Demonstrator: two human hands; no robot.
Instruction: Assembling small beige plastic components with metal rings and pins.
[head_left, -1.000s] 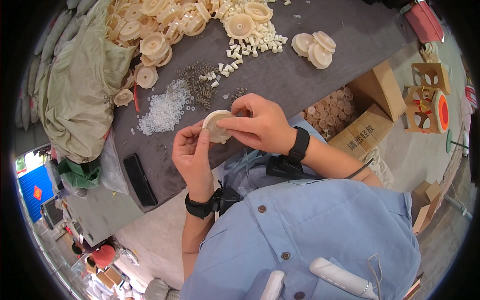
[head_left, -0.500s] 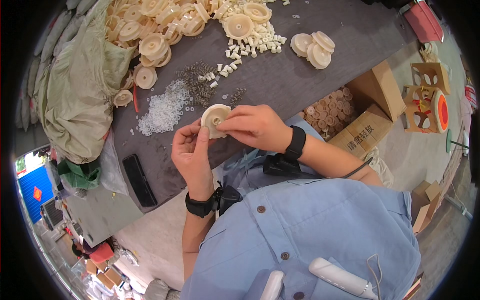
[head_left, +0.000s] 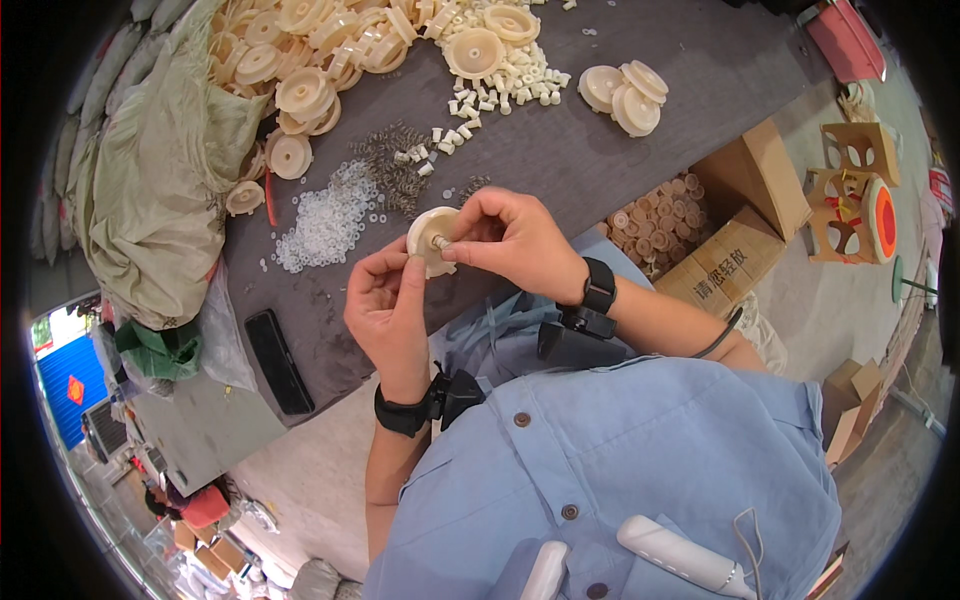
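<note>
Disc [head_left: 428,232] gripped by left hand [head_left: 387,308], right hand [head_left: 525,248] pinching centre piece [head_left: 441,242]; washers [head_left: 325,225], springs [head_left: 393,168] beyond.

The head view is taken by the left unit of a head-worn fisheye pair. Optical direction: downward, past the wearer's light-blue, buttoned cloth shirt [head_left: 640,430], which fills the area from 4 to 6 o'clock at close range. The bare left hand [head_left: 392,305] and bare right hand [head_left: 525,250] lie near the dial centre, within arm's reach. Beyond them, the flat, dark-grey worktop [head_left: 720,95] extends toward 12 o'clock; its near edge runs obliquely from 2 to 8 o'clock. Pale-grey concrete floor [head_left: 820,310] appears farther off at 3 o'clock. Distant surroundings, including a bright-blue upright panel [head_left: 62,390] near 9 o'clock, curve along the black-cornered rim.
</note>
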